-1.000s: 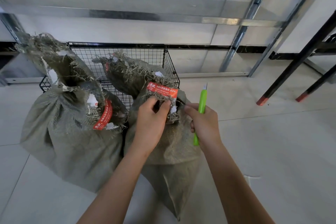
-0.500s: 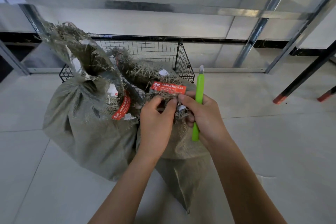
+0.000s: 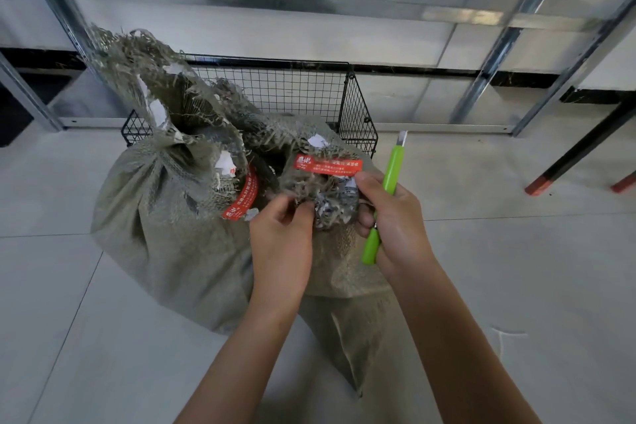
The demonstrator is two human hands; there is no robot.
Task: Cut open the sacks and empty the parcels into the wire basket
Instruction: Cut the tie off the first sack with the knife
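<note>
- Head view: the left hand (image 3: 280, 234) pinches the frayed, tied neck of the sack (image 3: 344, 268) just under its red label (image 3: 328, 164). A second ago its fingers sat higher, at the label.
- The right hand (image 3: 392, 217) grips the knife (image 3: 389, 179), blade up and clear of the cloth. Its thumb has moved onto the neck.
- The other sack (image 3: 155, 217) leans alongside, with the basket (image 3: 358, 113) behind both. Nothing looks cut yet, and no parcels show.
</note>
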